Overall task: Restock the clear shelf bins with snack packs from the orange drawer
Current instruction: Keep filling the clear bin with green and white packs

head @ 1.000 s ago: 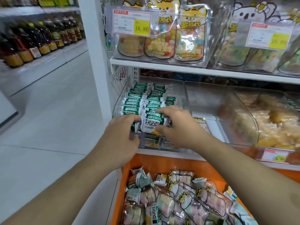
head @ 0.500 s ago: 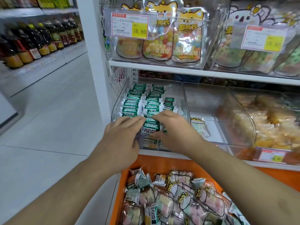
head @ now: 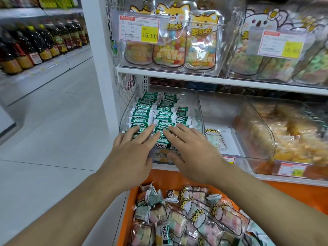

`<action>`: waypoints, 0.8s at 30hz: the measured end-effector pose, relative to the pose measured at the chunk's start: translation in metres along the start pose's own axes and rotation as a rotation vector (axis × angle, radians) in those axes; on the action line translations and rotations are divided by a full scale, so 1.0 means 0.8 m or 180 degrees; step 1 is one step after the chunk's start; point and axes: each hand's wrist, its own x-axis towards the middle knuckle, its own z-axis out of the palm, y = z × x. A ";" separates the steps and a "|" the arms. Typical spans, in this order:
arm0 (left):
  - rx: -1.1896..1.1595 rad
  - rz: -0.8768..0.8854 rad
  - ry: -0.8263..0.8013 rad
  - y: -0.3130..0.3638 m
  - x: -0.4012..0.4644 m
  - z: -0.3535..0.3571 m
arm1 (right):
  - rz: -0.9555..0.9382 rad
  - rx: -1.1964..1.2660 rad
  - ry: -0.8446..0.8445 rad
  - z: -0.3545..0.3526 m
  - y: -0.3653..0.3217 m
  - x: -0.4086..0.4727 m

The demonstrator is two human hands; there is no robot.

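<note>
A clear shelf bin [head: 188, 96] on the lower shelf holds rows of green-and-white snack packs [head: 150, 112]. My left hand [head: 131, 153] and my right hand [head: 191, 151] lie side by side over the bin's front edge, fingers straight and resting on the front packs. Neither hand holds anything. Below them the orange drawer [head: 124, 219] stands open, full of green-and-white packs and pastel marshmallow bags [head: 204, 215]. The packs at the bin's front are partly hidden by my hands.
To the right a clear bin [head: 236, 112] holds one marshmallow bag [head: 215, 141]; further right is a bin of yellow snacks [head: 298, 139]. Candy bags [head: 177, 43] fill the upper shelf. Oil bottles [head: 35, 48] line the far aisle, across grey floor [head: 53, 121].
My right hand pinched a green pack a second ago; it has let go. Both hands now lie flat with straight fingers, reaching a little further into the bin.
</note>
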 end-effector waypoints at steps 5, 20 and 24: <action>0.0227 -0.0027 0.0038 0.004 0.002 0.000 | 0.0035 -0.0046 -0.0136 0.003 0.000 0.000; 0.0409 -0.0293 -0.0056 0.018 0.007 -0.001 | 0.0078 -0.0016 -0.0438 -0.008 -0.002 0.006; 0.0268 -0.0289 -0.0022 0.014 0.009 -0.003 | 0.0210 0.0073 -0.0229 -0.012 0.009 0.003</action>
